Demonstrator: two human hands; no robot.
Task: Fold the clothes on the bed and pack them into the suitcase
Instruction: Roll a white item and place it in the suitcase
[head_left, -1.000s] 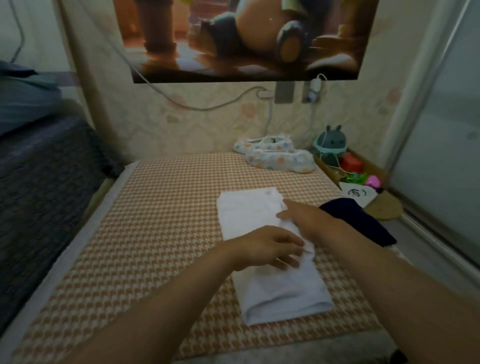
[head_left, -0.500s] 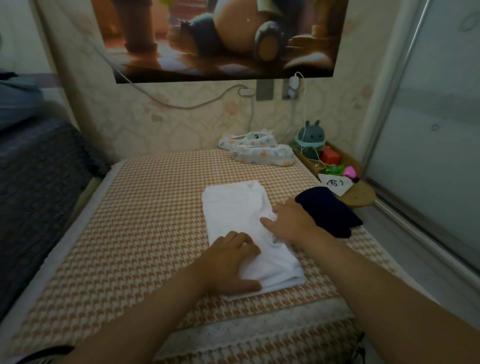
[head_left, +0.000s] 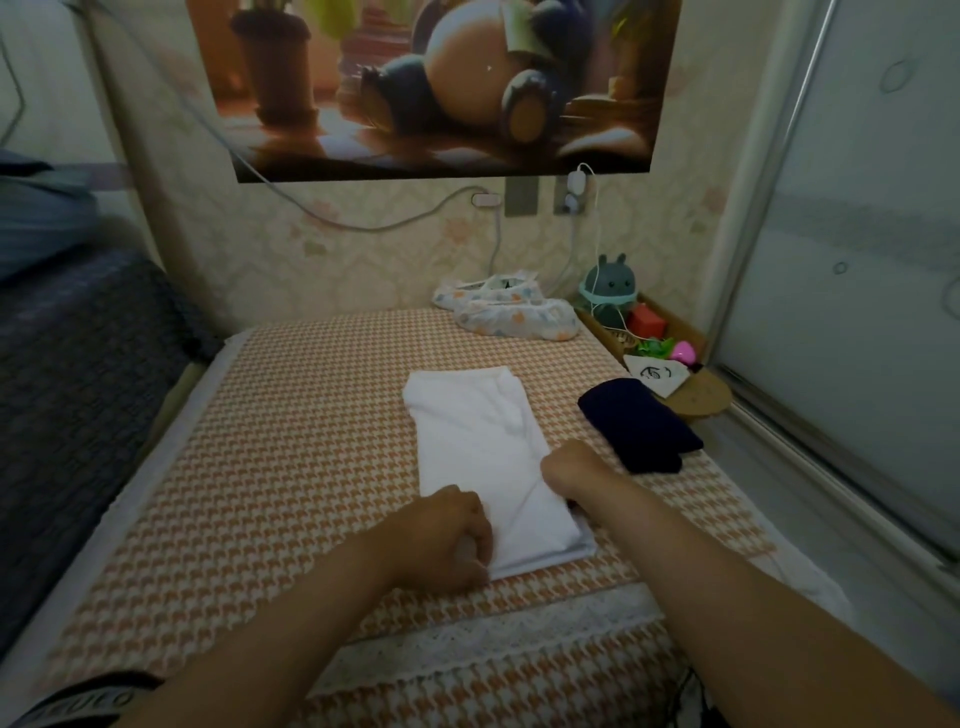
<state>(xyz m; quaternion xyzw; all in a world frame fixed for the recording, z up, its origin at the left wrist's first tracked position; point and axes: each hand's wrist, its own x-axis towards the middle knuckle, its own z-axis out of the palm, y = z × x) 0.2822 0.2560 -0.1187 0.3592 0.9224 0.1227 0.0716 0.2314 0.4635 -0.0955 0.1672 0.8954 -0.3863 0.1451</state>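
The left hand (head_left: 447, 535) was seen curled over the near-left corner of the white garment (head_left: 483, 457), with its fingers bent onto the edge of the cloth. The right hand (head_left: 571, 475) was closed at the garment's right edge, its fingers apparently tucked under the fold, though they were hidden from the camera. The garment was laid flat on the bed (head_left: 291, 426), folded into a narrow strip close to the bed's front edge. Its long axis was pointed away from the person toward the wall, with the far end slanted a little leftward — which end was the collar could not be told. It was judged light, soft and limp, and likely to sag and come unfolded if lifted by one corner — so hold would best be taken at both corners of the near short end. A dark navy garment (head_left: 639, 426) was lying just to the right, apart from the white one. No suitcase was seen.
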